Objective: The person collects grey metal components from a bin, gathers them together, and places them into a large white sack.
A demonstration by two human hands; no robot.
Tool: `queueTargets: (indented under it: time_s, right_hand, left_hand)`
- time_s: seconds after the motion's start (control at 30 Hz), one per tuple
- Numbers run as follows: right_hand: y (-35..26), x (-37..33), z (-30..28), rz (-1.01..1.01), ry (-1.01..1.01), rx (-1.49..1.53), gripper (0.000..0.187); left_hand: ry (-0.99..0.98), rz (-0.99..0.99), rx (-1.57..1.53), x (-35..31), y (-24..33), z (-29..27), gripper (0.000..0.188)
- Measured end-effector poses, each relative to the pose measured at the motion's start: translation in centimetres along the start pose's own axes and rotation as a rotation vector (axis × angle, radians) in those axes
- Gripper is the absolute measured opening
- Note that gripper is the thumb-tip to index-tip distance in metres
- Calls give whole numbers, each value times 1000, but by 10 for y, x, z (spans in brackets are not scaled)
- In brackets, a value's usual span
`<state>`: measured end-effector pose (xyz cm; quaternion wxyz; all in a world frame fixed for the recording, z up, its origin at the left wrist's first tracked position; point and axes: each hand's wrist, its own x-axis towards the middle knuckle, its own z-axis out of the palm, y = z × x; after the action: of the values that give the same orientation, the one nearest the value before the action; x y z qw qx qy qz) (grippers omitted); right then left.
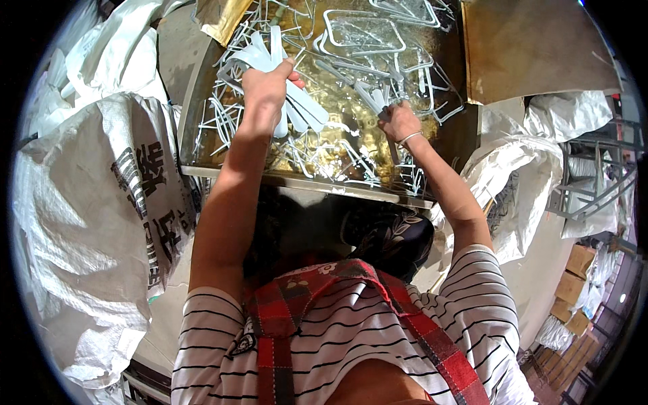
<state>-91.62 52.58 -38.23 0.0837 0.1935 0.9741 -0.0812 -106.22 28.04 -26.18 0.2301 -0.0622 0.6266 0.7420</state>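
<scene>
My left hand point(267, 82) is closed round a fanned bundle of flat, pale plastic strips point(307, 108) with rounded ends. They stick out on both sides of the fist, above the left part of a shallow metal-edged tray point(304, 181). To the right, my right hand point(401, 123) has its fingers closed at the lower end of a few similar flat strips point(370, 98). Its fingertips are partly hidden, so how many it grips cannot be made out. Thin white bent pieces point(351, 158) lie loose between and below my hands.
Larger looped white frames point(364, 34) lie at the tray's far side. A brown board point(540, 50) covers its right corner. Big white woven sacks point(88, 202) stand on the left, another sack point(520, 169) on the right. Cardboard boxes point(572, 287) are stacked farther right.
</scene>
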Motion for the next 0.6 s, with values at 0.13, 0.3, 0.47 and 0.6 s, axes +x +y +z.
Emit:
queueTargets:
  time_s: [0.13, 0.3, 0.47, 0.6]
  right_hand:
    - [-3, 11, 21, 130, -133, 505, 29]
    - [-44, 7, -6, 185, -145, 959, 30]
    - [-109, -26, -38, -108, -199, 795, 42]
    - [-97, -29, -62, -42, -559, 1169, 30]
  left_hand:
    - [-50, -73, 108, 4, -13, 4, 17]
    - [-183, -62, 214, 10, -60, 12, 19]
    - [-271, -136, 285, 13, -95, 20, 34]
    - [-534, -96, 4, 19, -100, -6, 29]
